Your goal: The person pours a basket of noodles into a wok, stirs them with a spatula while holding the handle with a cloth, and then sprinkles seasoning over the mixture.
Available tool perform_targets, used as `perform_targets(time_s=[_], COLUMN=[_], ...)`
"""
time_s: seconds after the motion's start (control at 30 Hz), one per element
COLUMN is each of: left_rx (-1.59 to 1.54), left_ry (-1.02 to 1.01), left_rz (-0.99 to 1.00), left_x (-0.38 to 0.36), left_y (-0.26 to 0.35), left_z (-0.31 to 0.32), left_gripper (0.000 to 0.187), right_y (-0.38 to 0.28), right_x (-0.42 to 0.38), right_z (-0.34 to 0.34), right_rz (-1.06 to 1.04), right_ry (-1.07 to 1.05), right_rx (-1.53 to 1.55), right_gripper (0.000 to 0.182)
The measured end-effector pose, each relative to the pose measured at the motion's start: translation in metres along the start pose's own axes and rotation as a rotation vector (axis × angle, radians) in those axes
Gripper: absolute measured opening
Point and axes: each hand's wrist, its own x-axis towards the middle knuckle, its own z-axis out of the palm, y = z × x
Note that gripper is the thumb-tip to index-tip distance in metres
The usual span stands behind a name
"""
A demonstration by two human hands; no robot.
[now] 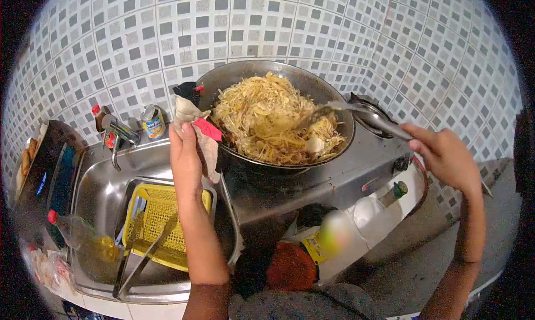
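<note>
A large metal wok (251, 69) sits on the stove, heaped with pale shredded food (267, 114). My left hand (186, 153) grips a folded cloth (195, 122), beige with a pink patch, at the wok's left side. The cloth covers the place where it meets the rim. My right hand (443, 153) is closed around the handle of a metal spatula (379, 122), which reaches over the wok's right rim. The spatula's head lies in the food, partly hidden by it.
Left, a steel sink (95, 192) holds a yellow basket (146, 208) and tongs (146, 253). A faucet (118, 141), a can (151, 122) and bottles stand behind. Another burner (370, 116) is right of the wok. A green-capped bottle (393, 194) lies in front of the stove.
</note>
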Motion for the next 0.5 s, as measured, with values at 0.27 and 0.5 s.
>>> perform_targets(time_s=[0.27,0.5], left_rx=[-0.003,-0.046], left_ry=[-0.016,-0.020], left_rz=[0.009,-0.006], left_x=[0.002,0.005], left_y=[-0.007,-0.011], left_z=[-0.003,-0.005], left_gripper=[0.037,0.040], right_y=[-0.023,-0.001], right_x=[0.035,0.030], right_z=[0.059,0.026], right_rz=[-0.145,-0.204], right_ry=[0.093,0.158], right_rx=[-0.162,-0.140], right_gripper=[0.025,0.024])
